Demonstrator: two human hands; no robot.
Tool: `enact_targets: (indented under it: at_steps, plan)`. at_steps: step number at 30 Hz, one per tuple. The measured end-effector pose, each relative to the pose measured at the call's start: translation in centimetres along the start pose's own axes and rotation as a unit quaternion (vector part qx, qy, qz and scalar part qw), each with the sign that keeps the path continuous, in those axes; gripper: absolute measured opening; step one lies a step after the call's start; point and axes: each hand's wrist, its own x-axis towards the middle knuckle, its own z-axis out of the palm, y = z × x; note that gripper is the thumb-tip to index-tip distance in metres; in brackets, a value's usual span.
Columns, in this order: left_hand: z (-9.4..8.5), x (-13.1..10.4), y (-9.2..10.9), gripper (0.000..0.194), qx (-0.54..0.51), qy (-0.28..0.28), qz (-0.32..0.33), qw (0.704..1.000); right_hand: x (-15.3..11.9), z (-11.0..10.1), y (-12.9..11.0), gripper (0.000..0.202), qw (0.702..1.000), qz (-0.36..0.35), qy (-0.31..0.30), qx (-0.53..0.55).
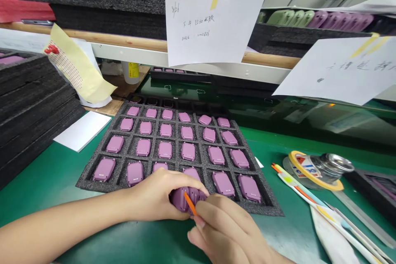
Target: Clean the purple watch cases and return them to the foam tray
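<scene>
My left hand [154, 194] is closed around a small stack of purple watch cases [178, 201], held on edge above the front of the foam tray. In my right hand [227, 227], thumb and fingers pinch a thin orange stick [189, 203]. Its tip touches the held cases, near the gap between two of them. Just behind both hands lies the black foam tray [88, 179], with purple watch cases such as this one [104, 169] sitting in its compartments. My left hand covers part of the front row.
A glass bottle with a metal top [334, 167] stands on the right, a roll of tape [293, 159] leaning round it. Pens [309, 199], tweezers and a white cloth [332, 231] lie nearby. Stacked black foam trays [34, 115] rise at left. A shelf [133, 51] with taped papers crosses behind.
</scene>
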Motion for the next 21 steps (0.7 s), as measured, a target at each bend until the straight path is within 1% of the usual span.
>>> enact_targets:
  at_steps: [1,2,4,6,9,10,11,12,13,14,16,17,19,21]
  plan:
    - [0.0,0.0,0.0,0.042,0.001,0.001,-0.002,1.0,-0.1,0.2,0.0,0.013,1.0,0.008,0.018,0.013]
    - [0.0,0.0,0.0,0.042,0.002,0.001,-0.002,1.0,-0.1,0.3,0.1,0.012,0.999,0.015,0.021,0.028]
    - [0.0,0.0,-0.1,0.04,-0.001,-0.002,0.002,1.0,-0.2,0.4,0.1,0.01,0.998,0.032,-0.008,0.055]
    - [0.0,0.0,-0.1,0.039,-0.003,-0.003,0.004,1.0,-0.2,0.3,0.1,0.009,0.996,0.05,-0.019,0.073]
    - [0.1,0.0,-0.1,0.041,0.008,0.005,-0.009,1.0,0.0,0.1,0.3,0.009,0.995,0.06,0.014,0.084]
    - [0.0,0.0,-0.1,0.039,0.012,0.005,-0.015,1.0,0.1,0.0,0.4,0.008,0.992,0.067,0.017,0.102]
    - [0.0,-0.1,0.0,0.035,0.015,0.003,-0.019,1.0,0.4,-0.2,0.6,0.009,0.987,0.088,0.014,0.133]
    - [0.0,-0.1,0.0,0.03,0.02,0.0,-0.022,1.0,0.6,-0.4,0.8,0.011,0.977,0.123,0.013,0.173]
    - [-0.1,-0.1,0.1,0.027,0.027,-0.004,-0.024,0.999,0.9,-0.7,1.1,0.014,0.96,0.174,0.017,0.219]
    - [-0.1,-0.1,0.2,0.025,0.037,-0.007,-0.025,0.999,1.2,-1.1,1.4,0.017,0.936,0.233,0.029,0.263]
    - [-0.2,-0.1,0.2,0.031,0.057,-0.01,-0.024,0.998,1.7,-1.7,2.0,0.021,0.876,0.336,0.062,0.34]
    - [-0.3,-0.1,0.2,0.036,0.065,-0.011,-0.023,0.998,2.0,-1.9,2.3,0.021,0.847,0.371,0.071,0.373]
    - [-0.3,0.0,0.2,0.042,0.067,-0.013,-0.02,0.997,2.2,-2.1,2.7,0.022,0.801,0.402,0.074,0.436]
    - [-0.4,0.1,0.2,0.038,0.051,-0.016,-0.017,0.998,2.3,-2.0,2.8,0.022,0.77,0.413,0.052,0.483]
